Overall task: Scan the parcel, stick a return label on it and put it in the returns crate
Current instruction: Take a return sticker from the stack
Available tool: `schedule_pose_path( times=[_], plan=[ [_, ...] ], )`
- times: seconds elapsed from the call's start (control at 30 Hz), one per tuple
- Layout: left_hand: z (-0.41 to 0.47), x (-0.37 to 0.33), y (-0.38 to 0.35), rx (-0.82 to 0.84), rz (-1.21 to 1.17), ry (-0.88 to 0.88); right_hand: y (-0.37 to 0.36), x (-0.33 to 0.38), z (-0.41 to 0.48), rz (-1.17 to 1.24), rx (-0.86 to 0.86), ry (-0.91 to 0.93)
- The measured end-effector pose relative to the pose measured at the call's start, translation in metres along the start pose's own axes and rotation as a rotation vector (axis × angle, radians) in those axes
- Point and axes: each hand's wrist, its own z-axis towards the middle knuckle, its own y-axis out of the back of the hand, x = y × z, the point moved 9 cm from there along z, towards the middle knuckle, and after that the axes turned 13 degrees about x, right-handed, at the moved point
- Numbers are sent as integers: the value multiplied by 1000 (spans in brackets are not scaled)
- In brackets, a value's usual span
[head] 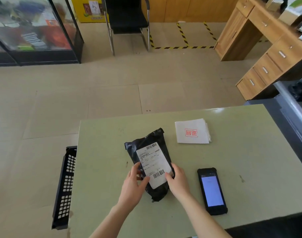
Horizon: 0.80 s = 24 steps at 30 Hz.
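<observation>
Both forearms enter from bottom centre, converging upward. Left hand (134,185) and right hand (176,182) at lower centre, palms facing in, fingers gripping opposite sides, thumbs on top.

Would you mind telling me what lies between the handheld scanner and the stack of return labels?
Nothing: in the head view, only bare table separates the scanner from the labels.

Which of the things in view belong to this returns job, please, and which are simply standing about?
For the job: black parcel held by left hand and right hand; handheld scanner; stack of return labels; black crate beside the table.

Just standing about: black chair, wooden desk with drawers, glass cabinet.
</observation>
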Motion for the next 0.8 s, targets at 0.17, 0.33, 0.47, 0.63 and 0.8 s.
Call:
schedule_pose_path(
  times=[0.17, 0.33, 0.47, 0.63, 0.8],
  plan=[
    [11, -7, 5, 4, 26, -25, -18, 3, 0, 63, 62, 4],
    [23, -16, 15, 29, 203, -25, -10, 4, 8, 73, 101, -13],
    [30, -15, 12, 40, 213, 5, 47, 17, 21, -139, -142, 47],
    [39, -13, 10, 9, 227, 47, 103, 44, 56, -434, -340, 96],
    [42, -13, 8, -19, 259, 71, 107, 55, 97, -646, -274, 104]
  ],
)
